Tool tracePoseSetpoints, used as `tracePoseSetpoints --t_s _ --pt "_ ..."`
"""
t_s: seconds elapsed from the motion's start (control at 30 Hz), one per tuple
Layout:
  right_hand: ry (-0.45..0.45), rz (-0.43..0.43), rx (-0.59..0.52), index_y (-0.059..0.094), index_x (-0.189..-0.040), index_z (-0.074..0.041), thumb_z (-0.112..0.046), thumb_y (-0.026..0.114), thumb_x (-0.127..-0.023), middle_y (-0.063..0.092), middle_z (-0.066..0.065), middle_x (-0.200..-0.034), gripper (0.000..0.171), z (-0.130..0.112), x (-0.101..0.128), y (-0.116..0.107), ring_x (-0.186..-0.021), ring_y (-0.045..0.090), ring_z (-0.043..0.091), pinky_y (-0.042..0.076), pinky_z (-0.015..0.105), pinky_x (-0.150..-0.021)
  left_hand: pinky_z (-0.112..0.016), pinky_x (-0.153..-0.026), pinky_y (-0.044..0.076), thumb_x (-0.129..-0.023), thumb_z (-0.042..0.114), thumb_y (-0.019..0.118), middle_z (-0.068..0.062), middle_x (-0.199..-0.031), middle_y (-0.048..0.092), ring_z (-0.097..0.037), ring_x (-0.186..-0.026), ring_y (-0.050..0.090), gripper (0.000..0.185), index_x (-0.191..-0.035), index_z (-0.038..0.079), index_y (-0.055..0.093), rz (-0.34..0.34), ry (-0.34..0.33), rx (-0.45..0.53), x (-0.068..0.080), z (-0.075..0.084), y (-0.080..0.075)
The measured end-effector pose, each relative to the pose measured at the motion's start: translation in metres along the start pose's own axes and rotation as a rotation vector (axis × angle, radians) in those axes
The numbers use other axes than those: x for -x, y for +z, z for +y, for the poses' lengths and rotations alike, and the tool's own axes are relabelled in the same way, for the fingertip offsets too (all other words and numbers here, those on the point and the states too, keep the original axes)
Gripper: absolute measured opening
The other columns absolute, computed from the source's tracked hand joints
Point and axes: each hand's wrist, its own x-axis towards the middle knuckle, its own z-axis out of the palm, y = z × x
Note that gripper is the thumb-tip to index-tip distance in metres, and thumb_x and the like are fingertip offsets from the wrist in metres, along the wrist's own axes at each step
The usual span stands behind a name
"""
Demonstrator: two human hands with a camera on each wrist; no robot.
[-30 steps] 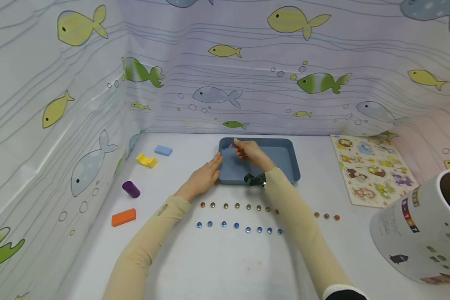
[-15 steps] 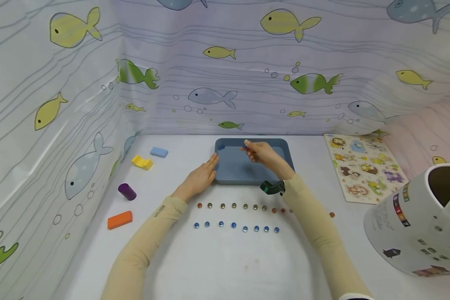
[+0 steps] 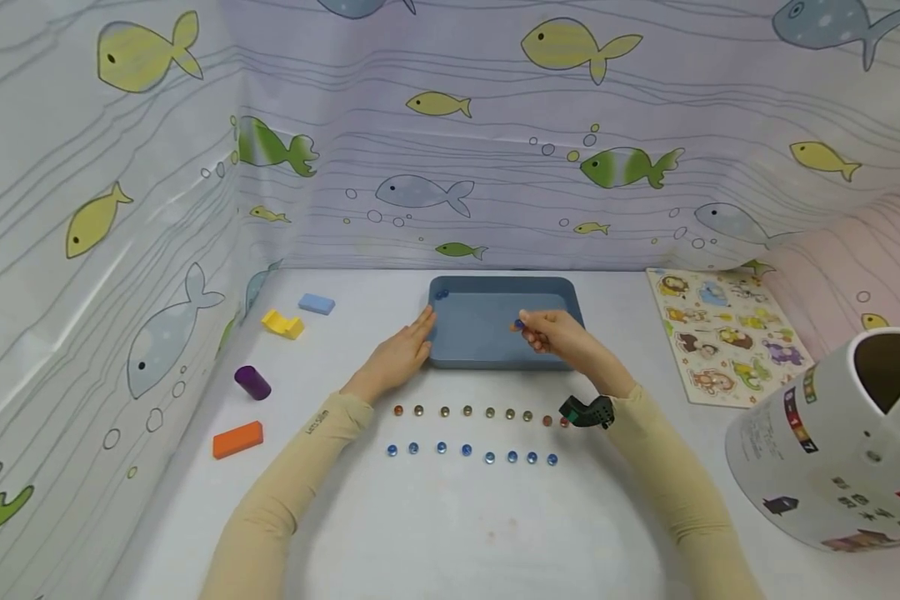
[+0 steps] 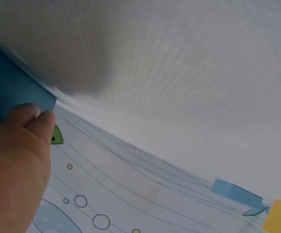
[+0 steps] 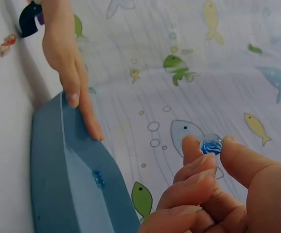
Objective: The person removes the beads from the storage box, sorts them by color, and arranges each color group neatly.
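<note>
Open table near the two marble rows (image 3: 472, 433). Blue tray (image 3: 495, 354) sits just behind them, left hand (image 3: 397, 358) against its left wall. Puzzle board (image 3: 720, 333) and white cylinder (image 3: 825, 450) block the right; toy blocks (image 3: 258, 375) crowd the left, curtain behind.

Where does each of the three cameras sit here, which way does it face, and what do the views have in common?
Head: worn on the head, looking forward and down at the blue tray, two rows of marbles, both sleeved forearms, left hand and right hand.
Left wrist: at the left hand, facing its fingers against the tray's outer wall.
Right wrist: behind the right hand, facing the blue marble it pinches; the left hand shows beyond.
Shared: the tray appears in all three; head and right wrist both show the pinched marble.
</note>
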Motion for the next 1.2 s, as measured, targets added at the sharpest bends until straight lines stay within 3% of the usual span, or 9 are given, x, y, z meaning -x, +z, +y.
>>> tracePoseSetpoints --t_s 0.1,0.33,0.53,0.7,0.83,0.93,1.2 --pt "-0.009 -0.007 0.000 0.058 -0.080 -0.010 -0.033 0.042 -0.104 0.052 -0.003 -0.069 0.037 0.007 0.013 -0.004 -0.061 0.042 0.008 0.038 0.025 -0.061 -0.048 -0.122 0.024 -0.105 0.021 0.033 -0.011 -0.164 0.009 -0.030 -0.148 0.024 0.056 -0.154 0.002 0.017 -0.007 -0.001 -0.009 0.000 -0.001 0.001" --pt "0.002 0.017 -0.001 0.055 -0.114 0.011 -0.035 0.043 -0.104 0.047 -0.007 -0.063 0.049 0.027 0.047 -0.015 -0.056 0.037 0.005 0.032 0.024 -0.055 -0.047 -0.122 0.023 -0.104 0.022 0.032 -0.011 -0.163 0.010 -0.029 -0.148 0.023 0.055 -0.154 0.002 0.018 -0.012 -0.002 0.000 0.000 0.000 0.000" --pt "0.012 0.033 -0.009 0.056 -0.110 0.011 -0.035 0.044 -0.103 0.046 -0.008 -0.061 0.048 0.052 0.083 -0.021 -0.053 0.037 0.005 0.022 0.038 -0.053 -0.046 -0.123 0.022 -0.105 0.023 0.032 -0.010 -0.164 0.009 -0.028 -0.149 0.023 0.055 -0.154 0.003 0.017 -0.018 -0.011 0.001 0.000 0.001 0.000" --pt "0.022 0.032 -0.040 0.057 -0.111 0.013 -0.031 0.043 -0.104 0.048 -0.010 -0.060 0.048 0.073 0.106 -0.019 -0.052 0.038 0.002 0.022 0.035 -0.049 -0.046 -0.123 0.022 -0.104 0.022 0.032 -0.010 -0.164 0.010 -0.028 -0.149 0.022 0.056 -0.154 0.003 0.017 -0.018 -0.014 0.005 0.001 0.000 -0.001" --pt "0.038 0.021 -0.071 0.062 -0.105 0.005 -0.030 0.043 -0.104 0.049 -0.011 -0.060 0.040 0.087 0.120 -0.015 -0.051 0.038 0.000 0.020 0.037 -0.049 -0.047 -0.123 0.022 -0.104 0.021 0.033 -0.011 -0.164 0.009 -0.028 -0.149 0.022 0.056 -0.154 0.003 0.017 -0.018 -0.012 0.007 0.002 0.000 0.000" --pt "0.067 0.000 -0.088 0.063 -0.100 0.000 -0.029 0.044 -0.104 0.049 -0.012 -0.059 0.035 0.095 0.129 -0.011 -0.048 0.038 -0.001 0.018 0.032 -0.043 -0.047 -0.123 0.021 -0.104 0.022 0.032 -0.010 -0.164 0.009 -0.028 -0.149 0.022 0.056 -0.154 0.003 0.016 -0.021 -0.013 0.009 0.001 0.000 0.000" --pt "0.125 -0.041 -0.002 0.058 -0.116 0.014 -0.026 0.051 -0.101 0.048 -0.009 -0.057 0.043 0.111 0.133 -0.002 -0.043 0.035 0.000 0.026 0.014 -0.038 -0.046 -0.123 0.020 -0.105 0.023 0.031 -0.008 -0.164 0.008 -0.028 -0.149 0.021 0.055 -0.155 0.005 0.016 -0.027 -0.021 0.004 -0.002 -0.002 0.001"
